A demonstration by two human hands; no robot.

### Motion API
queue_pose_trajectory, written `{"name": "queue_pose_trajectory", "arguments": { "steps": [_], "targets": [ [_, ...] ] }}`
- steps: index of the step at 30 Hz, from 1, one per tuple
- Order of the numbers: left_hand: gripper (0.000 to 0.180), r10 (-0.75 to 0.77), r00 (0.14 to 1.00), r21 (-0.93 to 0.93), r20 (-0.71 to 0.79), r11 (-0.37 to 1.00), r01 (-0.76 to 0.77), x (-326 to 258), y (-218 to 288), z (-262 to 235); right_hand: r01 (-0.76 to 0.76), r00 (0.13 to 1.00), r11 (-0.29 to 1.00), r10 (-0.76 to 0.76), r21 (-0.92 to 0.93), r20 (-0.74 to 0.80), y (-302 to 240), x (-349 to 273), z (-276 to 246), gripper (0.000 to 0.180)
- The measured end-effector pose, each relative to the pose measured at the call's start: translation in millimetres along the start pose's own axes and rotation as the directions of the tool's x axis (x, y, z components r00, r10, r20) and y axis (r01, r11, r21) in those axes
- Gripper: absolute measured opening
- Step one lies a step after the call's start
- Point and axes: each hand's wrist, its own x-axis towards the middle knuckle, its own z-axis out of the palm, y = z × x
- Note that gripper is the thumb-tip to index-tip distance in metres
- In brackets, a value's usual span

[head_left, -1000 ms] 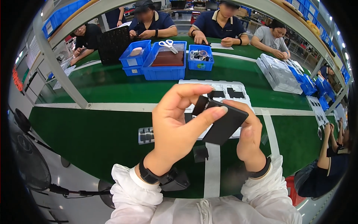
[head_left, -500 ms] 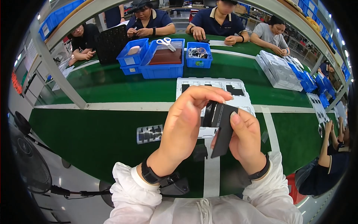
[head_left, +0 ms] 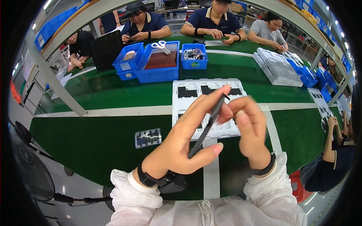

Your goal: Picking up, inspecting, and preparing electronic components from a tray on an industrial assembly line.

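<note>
A thin, flat black rectangular part is tilted nearly edge-on in front of me. My left hand grips it, with the fingers stretched along its far side and the thumb on the near side. A small dark tab sticks out at its upper end. Beside that end is my right hand, fingers bent and smeared by motion; whether they touch the part I cannot tell. Just beyond both hands lies a white moulded tray with black flat parts in its pockets, partly covered by my hands.
On the green table, a clear pack of dark pieces lies left. Blue bins stand farther back, one holding white scissors. White trays are stacked at right. Co-workers sit opposite. A fan stands at left.
The black part has turned from showing its broad face to nearly edge-on. My right hand has let go of its lower side and moved to its upper end; my left thumb has swung down.
</note>
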Motion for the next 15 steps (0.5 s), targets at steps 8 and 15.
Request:
{"name": "queue_pose_trajectory", "arguments": {
  "steps": [8,15],
  "targets": [
    [0.074,-0.103,0.977,0.25,0.185,0.967,0.054,6,-2,2,0.306,0.943,0.766,-0.326,-0.565,0.069,-25,11,-14,0.008],
    [0.074,-0.114,0.969,0.34,0.217,0.94,0.034,6,-5,3,0.355,0.915,0.678,-0.392,-0.644,0.093,-25,11,-14,0.01]
  ]
}}
